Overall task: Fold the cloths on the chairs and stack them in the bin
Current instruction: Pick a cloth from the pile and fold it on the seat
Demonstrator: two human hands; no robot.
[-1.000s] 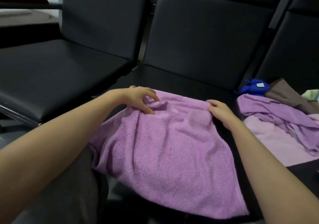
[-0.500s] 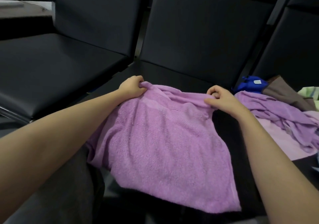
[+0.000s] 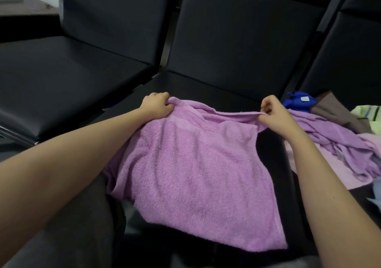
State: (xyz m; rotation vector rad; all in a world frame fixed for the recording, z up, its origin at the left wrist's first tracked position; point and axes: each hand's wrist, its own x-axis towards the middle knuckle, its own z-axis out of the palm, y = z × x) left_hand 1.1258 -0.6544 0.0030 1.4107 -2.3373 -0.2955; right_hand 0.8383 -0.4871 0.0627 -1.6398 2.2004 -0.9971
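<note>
- My left hand (image 3: 157, 105) grips the far left corner of the purple towel (image 3: 195, 175), fingers curled over its hem.
- My right hand (image 3: 274, 113) pinches the far right corner between thumb and fingertips, with the other fingers loosely curled above it.
- The towel lies on the middle chair seat (image 3: 206, 88). The edge I hold runs straight across from one hand to the other, a little slack and rumpled near the right hand.
- From that held edge the cloth runs back toward me, under both wrists, and its near end spills over the seat's front beside my lap. Its long axis therefore points from the hands toward my body, not across.
- I judge this to be the first fold: both held corners should travel toward me and land on the near edge. Neither hand is better placed, since each already has its corner.
- The near edge lies skewed, its right end closer to me than its left, so I would square it before creasing.
- Just beyond the right hand lies the pile of unfolded cloths (image 3: 340, 139), with a blue cloth (image 3: 296, 102) and a brown cloth (image 3: 334, 109) behind it.
- No bin is in view, so I cannot tell which way it lies.
</note>
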